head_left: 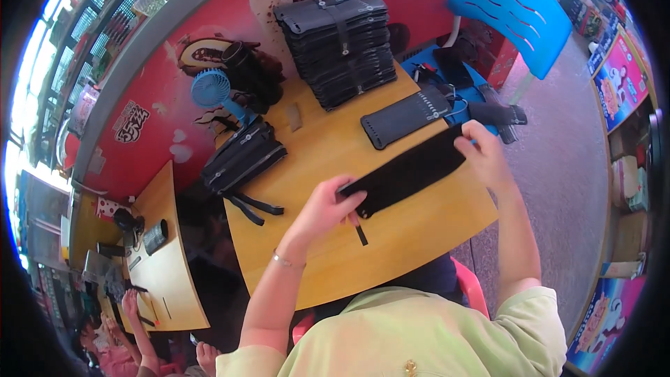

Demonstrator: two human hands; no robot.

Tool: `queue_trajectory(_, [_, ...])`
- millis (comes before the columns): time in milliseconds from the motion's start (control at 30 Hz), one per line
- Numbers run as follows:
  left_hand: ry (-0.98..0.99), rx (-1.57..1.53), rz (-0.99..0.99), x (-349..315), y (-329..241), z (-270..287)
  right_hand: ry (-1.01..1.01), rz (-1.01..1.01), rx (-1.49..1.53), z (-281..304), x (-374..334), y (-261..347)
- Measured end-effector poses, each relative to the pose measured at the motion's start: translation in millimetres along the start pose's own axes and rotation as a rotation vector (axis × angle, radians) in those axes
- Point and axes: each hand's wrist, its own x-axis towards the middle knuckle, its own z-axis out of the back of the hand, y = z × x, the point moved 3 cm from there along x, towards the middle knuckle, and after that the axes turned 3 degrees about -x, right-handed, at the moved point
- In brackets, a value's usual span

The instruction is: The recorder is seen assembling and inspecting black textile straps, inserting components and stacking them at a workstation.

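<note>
A long black flat piece, apparently fabric (408, 174), is stretched between my two hands above the wooden table (307, 265). My left hand (324, 206) pinches its left end, thumb on top, and a short black strap (361, 235) hangs below those fingers. At the piece's far right corner my right hand (483, 152) grips the other end between thumb and fingers. Just beyond lies another flat black piece (398, 124) with a row of holes along its end, resting on the table's far right part.
A tall stack of black pieces (338, 49) stands at the back. Left of it are a blue handheld fan (211, 89), a dark bottle (251, 73) and a black bag (244, 153). A blue chair (513, 10) is at the far right. Other people's hands (130, 304) show at a table lower left.
</note>
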Motion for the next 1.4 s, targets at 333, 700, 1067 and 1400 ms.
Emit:
queue_trajectory(333, [-0.357, -0.171, -0.21, 144, 21, 11, -0.093, -0.181, -0.165, -18, 117, -120])
queue_trajectory(700, [-0.458, -0.233, -0.123, 169, 44, 14, -0.185, -0.006, -0.403, -26, 121, -134])
queue_trajectory(1067, [-0.527, -0.156, -0.132, 174, 52, 15, -0.162, -0.084, -0.403, -26, 111, -125])
queue_trajectory(1400, [-0.549, -0.105, -0.152, 178, 57, 15, -0.179, -0.01, -0.454, -28, 108, -127])
